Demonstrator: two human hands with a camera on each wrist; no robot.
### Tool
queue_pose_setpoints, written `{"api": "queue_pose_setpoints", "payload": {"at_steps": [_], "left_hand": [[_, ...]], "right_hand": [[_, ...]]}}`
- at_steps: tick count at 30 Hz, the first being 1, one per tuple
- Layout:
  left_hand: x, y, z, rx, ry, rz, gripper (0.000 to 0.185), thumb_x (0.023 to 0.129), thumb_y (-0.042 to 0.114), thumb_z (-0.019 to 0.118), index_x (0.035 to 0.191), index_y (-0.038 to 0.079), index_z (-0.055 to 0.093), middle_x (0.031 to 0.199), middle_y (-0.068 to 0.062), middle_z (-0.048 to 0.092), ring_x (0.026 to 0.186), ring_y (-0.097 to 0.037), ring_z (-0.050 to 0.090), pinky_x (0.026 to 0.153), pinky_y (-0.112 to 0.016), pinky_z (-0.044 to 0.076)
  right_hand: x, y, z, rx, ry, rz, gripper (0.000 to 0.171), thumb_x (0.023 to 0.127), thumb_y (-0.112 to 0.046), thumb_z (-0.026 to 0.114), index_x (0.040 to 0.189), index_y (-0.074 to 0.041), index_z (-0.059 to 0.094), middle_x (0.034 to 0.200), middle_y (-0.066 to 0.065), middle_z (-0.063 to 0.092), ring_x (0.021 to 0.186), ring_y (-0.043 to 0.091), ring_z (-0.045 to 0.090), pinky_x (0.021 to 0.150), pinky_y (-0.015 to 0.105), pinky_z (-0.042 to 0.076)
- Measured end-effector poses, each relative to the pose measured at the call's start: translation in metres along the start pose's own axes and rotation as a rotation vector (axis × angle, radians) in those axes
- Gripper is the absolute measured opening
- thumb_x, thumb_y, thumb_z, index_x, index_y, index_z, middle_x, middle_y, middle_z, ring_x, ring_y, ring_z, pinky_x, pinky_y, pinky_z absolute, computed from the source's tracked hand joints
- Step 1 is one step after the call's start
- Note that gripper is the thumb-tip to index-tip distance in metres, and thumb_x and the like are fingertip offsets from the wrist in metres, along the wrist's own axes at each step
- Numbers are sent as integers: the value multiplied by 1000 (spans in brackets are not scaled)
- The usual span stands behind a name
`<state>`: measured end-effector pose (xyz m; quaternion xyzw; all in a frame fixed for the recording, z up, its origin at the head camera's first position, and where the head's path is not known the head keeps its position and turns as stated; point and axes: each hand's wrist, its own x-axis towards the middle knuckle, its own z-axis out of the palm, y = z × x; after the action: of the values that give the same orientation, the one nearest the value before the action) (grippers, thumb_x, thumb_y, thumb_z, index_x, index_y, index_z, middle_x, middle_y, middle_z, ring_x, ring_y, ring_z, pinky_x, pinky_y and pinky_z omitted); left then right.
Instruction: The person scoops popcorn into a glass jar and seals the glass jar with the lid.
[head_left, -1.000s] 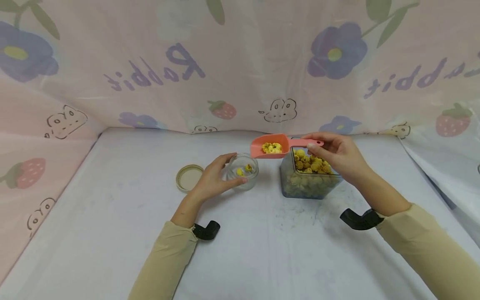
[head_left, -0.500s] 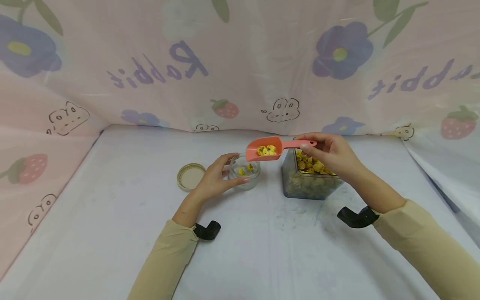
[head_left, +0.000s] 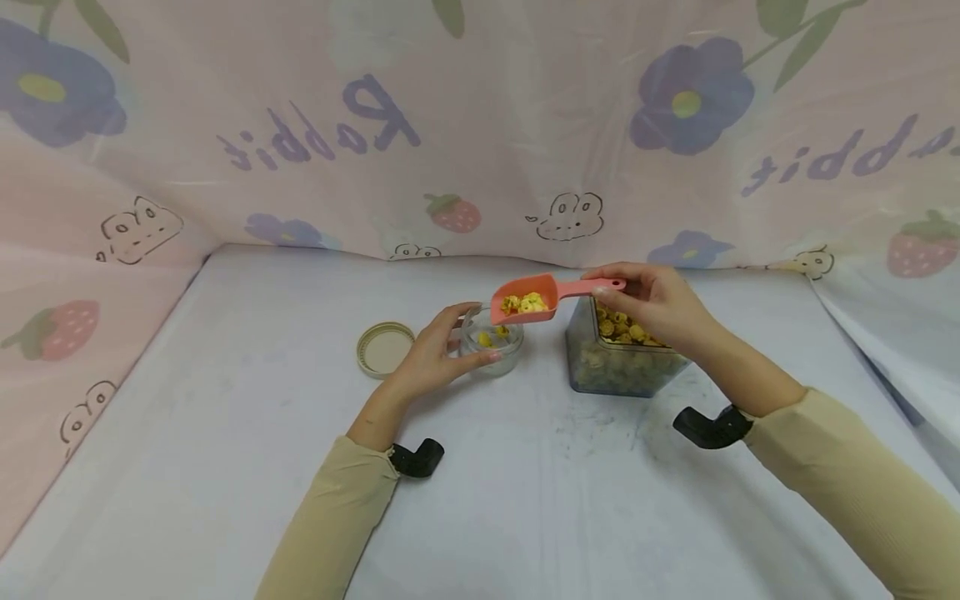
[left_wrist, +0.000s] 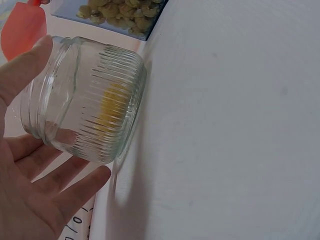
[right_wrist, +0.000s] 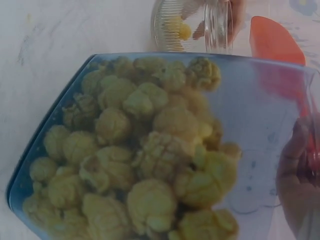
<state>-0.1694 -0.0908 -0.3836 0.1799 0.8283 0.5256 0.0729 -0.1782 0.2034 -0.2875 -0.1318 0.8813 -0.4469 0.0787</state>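
Reaching in from the right, the right hand [head_left: 660, 302] pinches the handle of a pink scoop [head_left: 528, 297], its loaded bowl hanging above the mouth of a small glass jar [head_left: 492, 340]. The left hand [head_left: 431, 358] wraps that jar from the left, fingers curled around its ribbed wall. A clear square container [head_left: 622, 358] of yellow pieces stands just right of the jar; a tan lid [head_left: 384, 349] lies just left. Bare white tabletop [head_left: 525, 500] spreads toward the viewer.

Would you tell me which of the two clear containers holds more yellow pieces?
The square tub under the right hand; the round jar holds a few.
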Motion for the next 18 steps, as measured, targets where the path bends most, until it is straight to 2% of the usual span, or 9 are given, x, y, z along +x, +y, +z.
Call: {"api": "queue_pose_setpoints", "payload": {"at_steps": [5, 11, 18], "left_hand": [[0, -1, 1, -15, 2, 6, 77, 82, 26, 77, 144, 7, 37, 147, -7, 40, 135, -29, 39, 104, -44, 45], [0, -3, 1, -27, 4, 26, 75, 82, 24, 77, 143, 6, 37, 146, -9, 41, 135, -30, 40, 103, -45, 46], [1, -4, 2, -38, 5, 34, 75, 82, 22, 77, 143, 7, 38, 146, -11, 40, 134, -30, 40, 102, -45, 46]], "right_hand": [[1, -1, 0, -30, -13, 1, 37, 95, -22, 60, 127, -4, 60, 108, 12, 56, 80, 20, 52, 55, 22, 41], [2, -5, 1, -65, -29, -10, 38, 95, -23, 60, 127, -3, 59, 108, 13, 56, 80, 20, 53, 54, 22, 39], [3, -6, 0, -68, -37, -26, 35, 96, -19, 60, 126, -2, 60, 109, 14, 58, 79, 19, 55, 56, 21, 42]]}}
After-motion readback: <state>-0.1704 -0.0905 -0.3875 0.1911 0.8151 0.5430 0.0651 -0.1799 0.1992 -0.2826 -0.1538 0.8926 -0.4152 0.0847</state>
